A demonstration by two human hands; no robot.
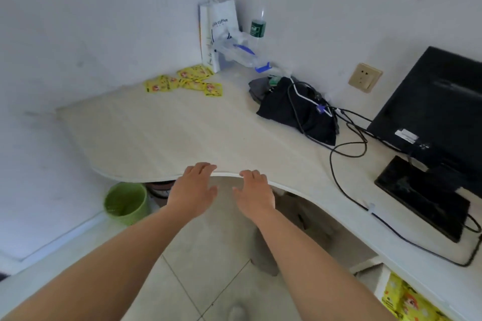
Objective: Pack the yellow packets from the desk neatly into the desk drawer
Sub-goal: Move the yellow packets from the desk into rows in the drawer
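Several yellow packets [182,82] lie scattered on the far left of the pale desk [167,135], near the wall corner. My left hand [193,189] and my right hand [254,194] reach side by side to the desk's curved front edge, fingers straight and touching the edge, holding nothing. At the bottom right, under the desk top, an open drawer [380,281] shows more yellow packets [409,302] inside. The loose packets on the desk are far beyond both hands.
A white paper coffee bag [220,31], plastic bottles [258,21] and a dark cloth with cables [294,109] fill the back corner. A black monitor [433,101] stands at the right. A green bin [126,202] sits on the floor under the desk.
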